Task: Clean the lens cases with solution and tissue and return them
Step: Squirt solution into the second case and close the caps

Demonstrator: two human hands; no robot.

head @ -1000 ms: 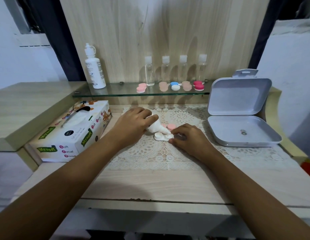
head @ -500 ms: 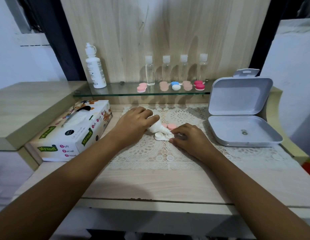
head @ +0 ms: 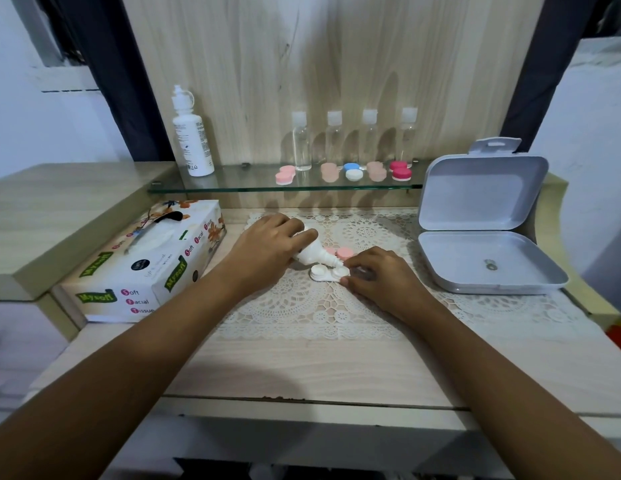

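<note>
- Pale wood-grain counter (head: 302, 368) carries everything in front of you.
- White lace mat (head: 302, 306), openwork with round motifs, lies across its middle.
- Your cardboard tissue box (head: 142, 265), long and printed with flowers, sits at the left.
- At the right, a grey plastic box (head: 475, 192) with rounded corners stands open, lid upright.
- On the glass shelf (head: 239, 181) behind stand a tall white bottle (head: 193, 140), four clear bottles (head: 335, 140) and a row of lens cases (head: 352, 172).
- Your left hand (head: 264, 251) wraps a small white squeeze bottle (head: 314, 256), nozzle tilted down.
- Your right hand (head: 382, 278) pinches the right end of the white lens case (head: 324, 273), which sits on the mat under the nozzle.
- Two round pink caps (head: 340, 252) lie just behind it.
</note>
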